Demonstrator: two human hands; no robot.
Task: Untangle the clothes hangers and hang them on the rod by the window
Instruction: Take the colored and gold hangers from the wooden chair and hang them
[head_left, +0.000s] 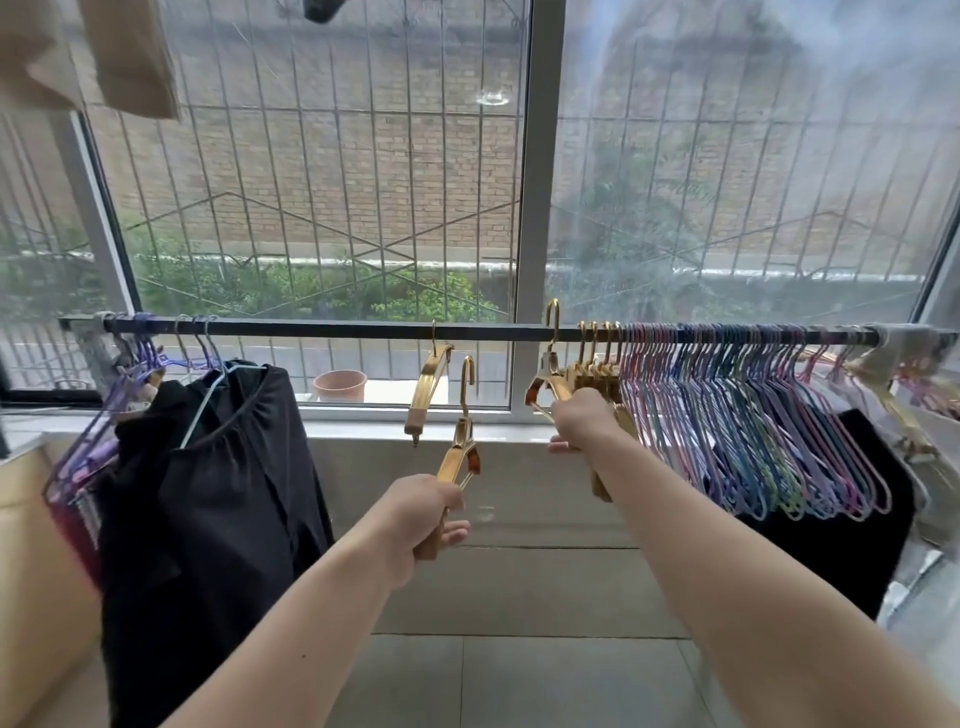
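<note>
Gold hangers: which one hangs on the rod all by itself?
The gold hanger left of the window's centre post, hooked on the rod alone. The other hung gold ones bunch together further right, and each of the hands grips another, off the rod.

Each hand, left (415, 519) and right (584, 421), grips a gold hanger below the rod (311, 328).

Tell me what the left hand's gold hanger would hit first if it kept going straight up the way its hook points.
Probably the rod: the left hand holds its gold hanger hook-up below it, beside the lone gold hanger already hung. Depth is unclear.
</note>
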